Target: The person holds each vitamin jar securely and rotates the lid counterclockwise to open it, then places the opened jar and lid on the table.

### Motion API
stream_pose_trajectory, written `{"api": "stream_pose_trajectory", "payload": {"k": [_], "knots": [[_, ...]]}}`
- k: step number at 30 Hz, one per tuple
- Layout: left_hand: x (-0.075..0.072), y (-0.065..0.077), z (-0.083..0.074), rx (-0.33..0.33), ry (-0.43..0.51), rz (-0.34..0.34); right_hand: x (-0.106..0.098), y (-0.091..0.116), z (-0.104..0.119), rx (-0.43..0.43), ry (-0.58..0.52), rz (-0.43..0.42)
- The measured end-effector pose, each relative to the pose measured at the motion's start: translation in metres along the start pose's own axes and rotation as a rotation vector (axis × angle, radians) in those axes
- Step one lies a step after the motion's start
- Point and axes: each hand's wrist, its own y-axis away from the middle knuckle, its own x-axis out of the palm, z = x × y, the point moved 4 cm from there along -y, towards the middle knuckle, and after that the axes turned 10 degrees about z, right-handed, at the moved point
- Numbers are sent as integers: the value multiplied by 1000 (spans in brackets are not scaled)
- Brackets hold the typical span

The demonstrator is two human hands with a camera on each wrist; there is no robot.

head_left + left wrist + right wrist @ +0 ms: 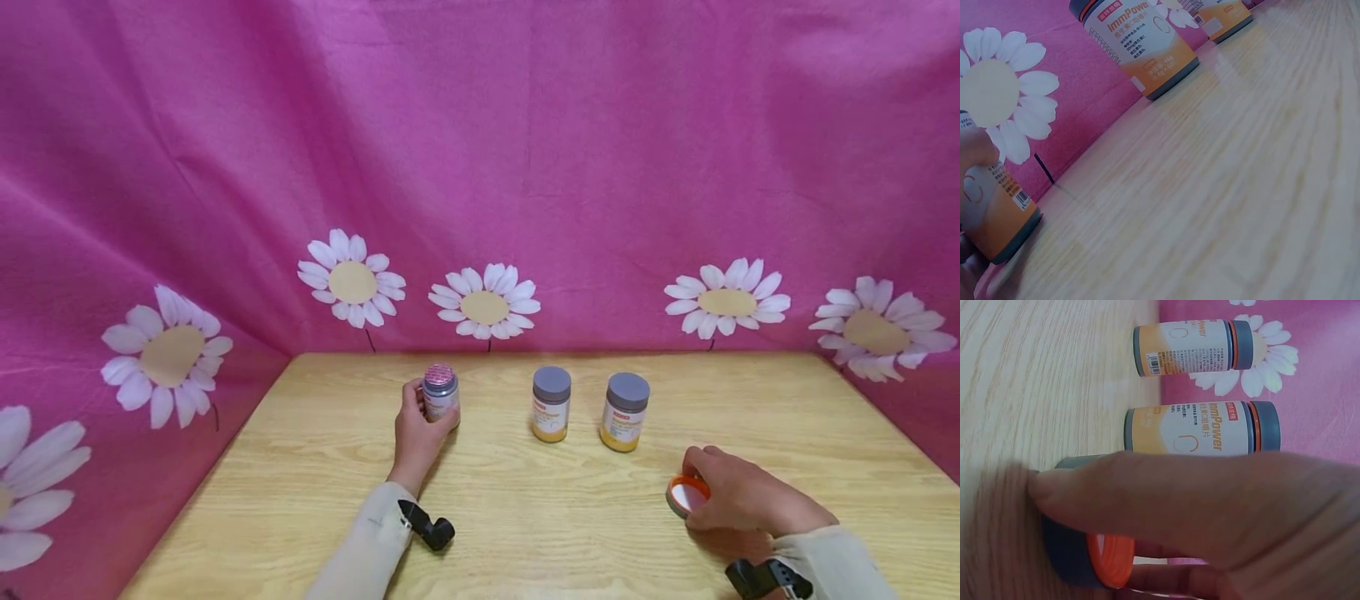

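Observation:
My left hand (418,442) grips a small pill bottle (441,398) at the back left of the table. This bottle has no cap on, and a pink printed seal covers its mouth. In the left wrist view its orange-and-white label (999,203) shows beside the thumb. At the front right my right hand (742,496) pinches a grey screw cap (1069,559) with an orange inner ring. The cap is tilted low at the tabletop, its inside partly facing up in the head view. Whether it touches the wood I cannot tell.
Two capped bottles of the same kind, a middle bottle (551,408) and a right bottle (625,414), stand upright between my hands. The wooden table (525,517) ends against a pink curtain (600,167) printed with white daisies, which also hangs along the sides.

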Motion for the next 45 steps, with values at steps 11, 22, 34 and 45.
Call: {"api": "stream_pose_trajectory", "payload": {"k": [11, 22, 34, 45], "knots": [[0, 1, 3, -68, -27, 15, -1, 1, 0, -20, -43, -14], [-13, 11, -33, 229, -30, -71, -2, 1, 6, -68, -69, -57], [36, 50, -78, 548, -15, 24, -28, 16, 81, -343, -39, -614], [90, 35, -57, 242, 75, 299, -32, -8, 138, -447, -130, -684]]}}
